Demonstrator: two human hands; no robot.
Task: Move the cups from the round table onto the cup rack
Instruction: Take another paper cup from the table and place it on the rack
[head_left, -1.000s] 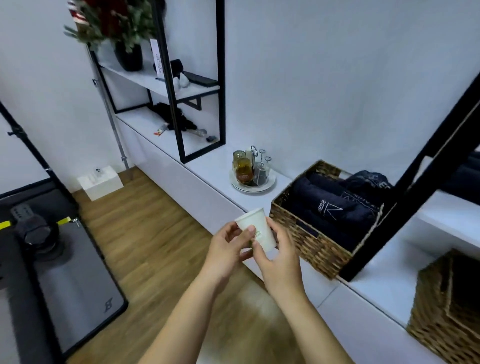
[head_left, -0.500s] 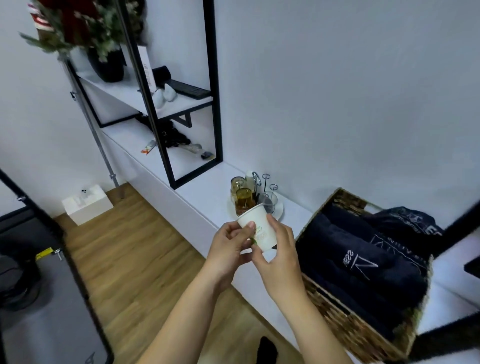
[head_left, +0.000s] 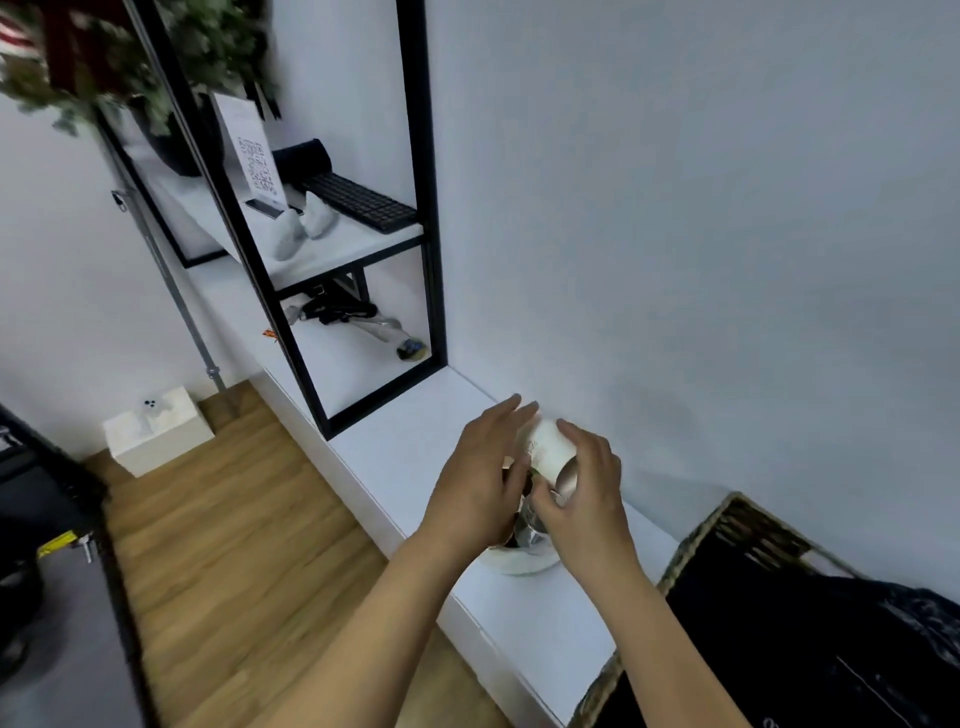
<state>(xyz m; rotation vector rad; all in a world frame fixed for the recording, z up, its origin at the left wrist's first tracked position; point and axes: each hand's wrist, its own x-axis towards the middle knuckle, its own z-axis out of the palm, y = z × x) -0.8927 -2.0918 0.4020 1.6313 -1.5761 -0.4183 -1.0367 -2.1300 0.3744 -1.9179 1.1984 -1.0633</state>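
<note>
Black keyboard (head_left: 363, 203) on upper shelf, plant (head_left: 130, 57) above, wicker basket (head_left: 748, 525) of dark towels, white box (head_left: 158, 436) on floor

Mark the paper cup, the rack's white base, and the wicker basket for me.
paper cup (head_left: 549, 451), head view, on its white side wall.
rack's white base (head_left: 524, 564), head view, on its front rim.
wicker basket (head_left: 737, 512), head view, on its woven back rim.

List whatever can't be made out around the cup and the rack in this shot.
- Cup rack, head view: both hands cover its prongs; only the white base shows.
- Paper cup: blurred, its print unreadable; the right hand hides its rim.
- Left hand: whether its fingers touch the cup is unclear.
- Basket: cut off by the frame edge.
</note>
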